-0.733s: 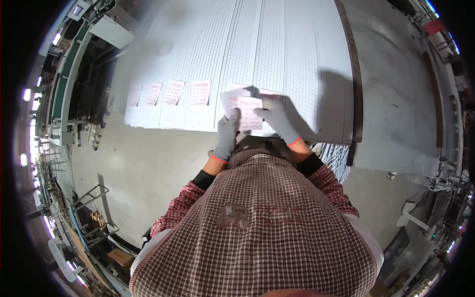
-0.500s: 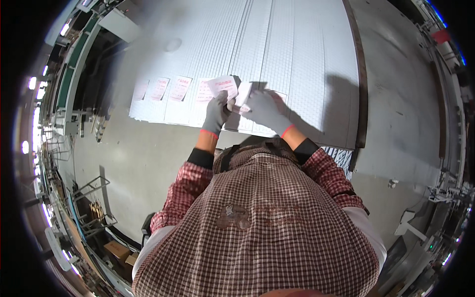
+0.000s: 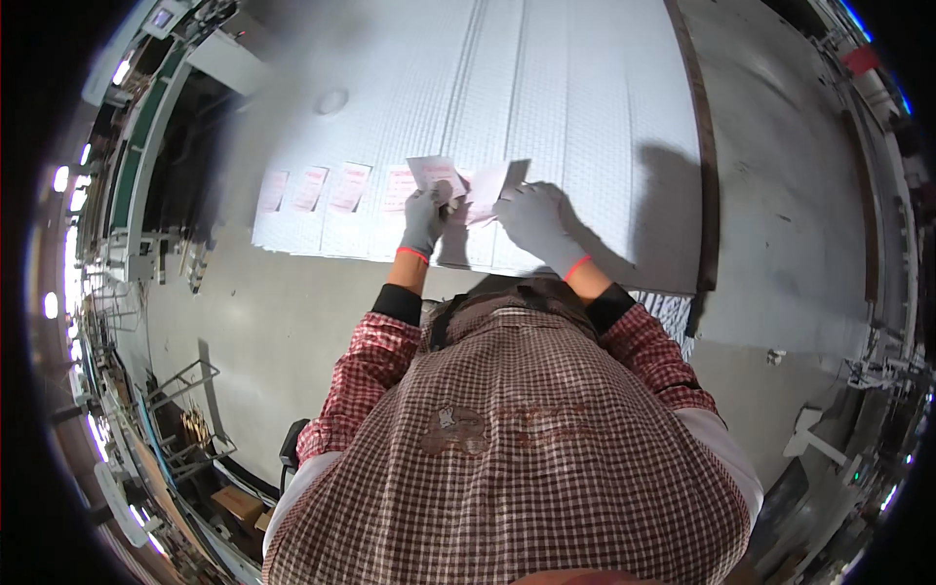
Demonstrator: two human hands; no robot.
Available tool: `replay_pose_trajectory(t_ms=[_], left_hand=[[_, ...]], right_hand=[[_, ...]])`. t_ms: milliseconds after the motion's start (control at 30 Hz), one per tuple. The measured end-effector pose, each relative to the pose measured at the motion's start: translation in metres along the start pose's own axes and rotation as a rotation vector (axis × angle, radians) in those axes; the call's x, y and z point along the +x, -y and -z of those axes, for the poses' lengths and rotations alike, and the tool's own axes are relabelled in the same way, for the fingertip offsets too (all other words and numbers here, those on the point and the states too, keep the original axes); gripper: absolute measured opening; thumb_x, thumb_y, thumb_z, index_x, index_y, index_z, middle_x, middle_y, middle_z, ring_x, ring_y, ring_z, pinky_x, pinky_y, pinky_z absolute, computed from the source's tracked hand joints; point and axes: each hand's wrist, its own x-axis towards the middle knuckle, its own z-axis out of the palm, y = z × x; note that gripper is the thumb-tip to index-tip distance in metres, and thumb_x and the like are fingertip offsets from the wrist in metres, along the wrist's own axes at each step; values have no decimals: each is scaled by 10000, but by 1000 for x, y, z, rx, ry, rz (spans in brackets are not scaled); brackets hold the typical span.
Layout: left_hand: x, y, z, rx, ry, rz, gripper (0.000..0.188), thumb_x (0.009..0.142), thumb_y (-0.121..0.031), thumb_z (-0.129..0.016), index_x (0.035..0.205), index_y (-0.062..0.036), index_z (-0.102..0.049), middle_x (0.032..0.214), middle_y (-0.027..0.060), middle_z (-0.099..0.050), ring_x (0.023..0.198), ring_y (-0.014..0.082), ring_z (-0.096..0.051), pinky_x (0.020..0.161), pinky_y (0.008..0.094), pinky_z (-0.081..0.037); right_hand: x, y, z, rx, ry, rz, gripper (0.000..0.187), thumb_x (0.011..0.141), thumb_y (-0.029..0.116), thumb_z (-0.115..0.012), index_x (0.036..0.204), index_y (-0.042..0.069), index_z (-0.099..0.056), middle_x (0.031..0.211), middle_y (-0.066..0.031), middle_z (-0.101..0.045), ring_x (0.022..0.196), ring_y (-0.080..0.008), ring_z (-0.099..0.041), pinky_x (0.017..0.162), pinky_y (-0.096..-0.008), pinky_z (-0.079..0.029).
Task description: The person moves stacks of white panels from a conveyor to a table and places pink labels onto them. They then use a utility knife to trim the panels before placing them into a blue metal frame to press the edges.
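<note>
Paper slips [image 3: 432, 170], some red-printed, sit pinched in left grip [image 3: 424, 219] and right grip [image 3: 534, 220].

Grey floor [image 3: 283, 312], smooth and dully lit, spreads from my seven o'clock round to nine. At ten o'clock I have a machine with a long green belt [image 3: 146, 136], and bright lamps [image 3: 60, 178] glare at nine. A bare metal frame [image 3: 195, 375] stands near eight, and a cardboard box [image 3: 237, 504] sits between seven and eight. A broad grey surface [image 3: 780, 195] fills my three o'clock; blue light [image 3: 853, 15] shines at two, and a small green light [image 3: 856, 477] glows at four.
</note>
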Motion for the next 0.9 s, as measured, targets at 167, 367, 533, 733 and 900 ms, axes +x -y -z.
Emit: replay_pose_trajectory(t_ms=[167, 367, 533, 733, 900], left_hand=[[8, -5, -3, 114, 61, 20, 212, 945, -146, -441, 997, 45, -516, 757, 127, -592, 542, 199, -569, 473, 282, -490], [6, -6, 0, 129, -5, -10, 235, 935, -163, -465, 1025, 49, -514, 796, 117, -598, 583, 173, -584, 480, 256, -482], [3, -2, -1, 146, 12, -2, 231, 933, -169, -473, 1033, 35, -518, 798, 110, -601, 589, 179, -584, 492, 257, -476], [16, 0, 12, 226, 91, -3, 210, 928, -189, -494, 967, 6, -563, 751, 65, -600, 584, 143, -567, 472, 234, -439], [18, 2, 8, 251, 97, -16, 201, 921, -182, -495, 954, -9, -591, 737, 58, -603, 556, 126, -546, 462, 224, -416]], right_hand=[[-77, -73, 63, -97, -69, -102, 135, 706, 53, -546, 784, 97, -648, 883, -51, -641, 864, -234, -593, 787, -368, -449], [-96, -63, 86, 15, -101, -183, 202, 710, 92, -614, 906, 74, -659, 957, -71, -649, 910, -258, -595, 844, -388, -448], [-25, -3, 34, 131, -26, -149, 263, 785, 243, -577, 991, 85, -617, 1043, -67, -608, 979, -235, -566, 817, -422, -453], [3, -6, -34, -92, -1, -264, 129, 747, 157, -558, 822, 81, -630, 848, -67, -583, 872, -243, -562, 718, -393, -465], [1, 0, -26, -209, 68, -165, 139, 724, 144, -589, 819, 61, -647, 843, -89, -602, 801, -248, -598, 643, -392, -473]])
